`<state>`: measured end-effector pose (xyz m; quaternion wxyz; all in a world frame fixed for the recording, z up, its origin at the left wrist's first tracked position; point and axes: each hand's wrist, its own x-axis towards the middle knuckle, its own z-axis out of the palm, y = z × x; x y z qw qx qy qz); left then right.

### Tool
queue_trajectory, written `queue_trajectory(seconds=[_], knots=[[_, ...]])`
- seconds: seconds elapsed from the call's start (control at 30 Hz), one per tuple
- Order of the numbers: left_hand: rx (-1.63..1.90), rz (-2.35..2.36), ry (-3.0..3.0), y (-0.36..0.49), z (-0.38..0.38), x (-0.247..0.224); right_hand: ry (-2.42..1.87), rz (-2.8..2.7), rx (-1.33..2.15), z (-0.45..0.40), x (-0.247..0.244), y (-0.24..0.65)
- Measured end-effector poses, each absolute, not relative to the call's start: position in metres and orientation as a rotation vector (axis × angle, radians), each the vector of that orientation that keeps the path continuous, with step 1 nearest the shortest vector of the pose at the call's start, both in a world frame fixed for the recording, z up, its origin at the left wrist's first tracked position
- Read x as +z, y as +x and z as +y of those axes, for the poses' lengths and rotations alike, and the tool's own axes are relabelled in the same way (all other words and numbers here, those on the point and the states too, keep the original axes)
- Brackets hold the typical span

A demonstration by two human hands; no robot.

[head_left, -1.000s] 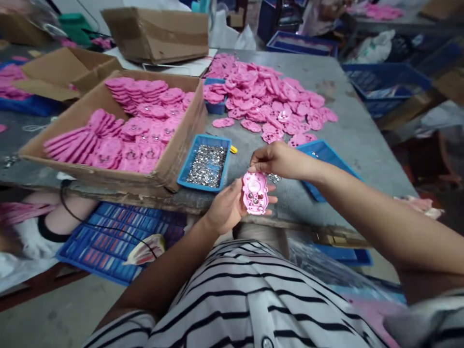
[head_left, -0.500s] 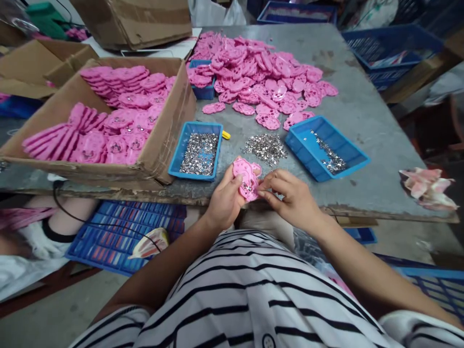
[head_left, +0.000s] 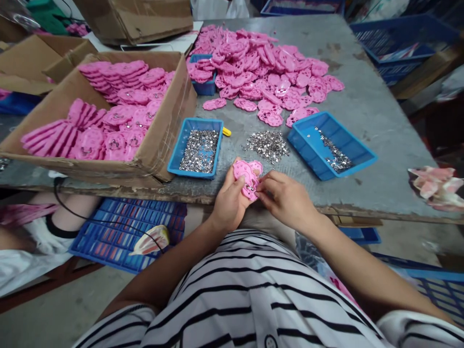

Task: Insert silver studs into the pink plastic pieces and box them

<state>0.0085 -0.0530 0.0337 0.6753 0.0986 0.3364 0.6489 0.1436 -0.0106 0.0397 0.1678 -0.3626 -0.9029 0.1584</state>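
My left hand is closed on a pink plastic piece with a scalloped edge, thumb on its face. Small shiny metal bits show on the lower part of that piece. At its right edge, my right hand pinches with thumb and forefinger; whatever lies between those fingertips is too small to make out. Just beyond the hands lies a loose heap of small metal parts. More such parts fill a blue tray on the left, and some lie in a tilted blue tray on the right.
A large pile of pink pieces covers the table's far middle. At left stands a cardboard box holding stacked pink pieces. A yellow-handled tool pokes out beside the left tray. Crumpled pinkish material sits near the right edge. Another person's leg shows at left.
The view has shifted slightly. Both hands stay together at the pink piece, with the right fingertips still at its edge and only slightly moved.
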Motion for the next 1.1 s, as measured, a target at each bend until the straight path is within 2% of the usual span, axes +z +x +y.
queue_trajectory(seconds=[0.13,0.3,0.43,0.63,0.87,0.97,1.1], knots=[[1.425,0.751,0.156,0.006,-0.050,0.028,-0.905,-2.432,0.694,-0.006,0.032,0.150],[1.350,0.855,0.123,0.002,-0.050,0.024,-0.818,-2.269,0.850,0.002,0.027,0.155],[1.241,1.022,0.320,0.002,-0.054,0.021,-0.770,-2.295,0.910,0.011,0.029,0.158],[1.244,1.124,0.409,0.002,-0.056,0.016,-0.670,-2.514,0.763,0.012,0.031,0.159],[1.231,1.171,0.426,0.001,-0.057,0.016,-0.794,-2.572,0.538,-0.001,0.031,0.156],[1.253,1.190,0.421,0.002,-0.057,0.018,-0.867,-2.370,0.738,-0.006,0.028,0.153],[1.336,1.200,0.389,0.003,-0.056,0.023,-1.121,-1.848,1.278,-0.011,0.021,0.147]])
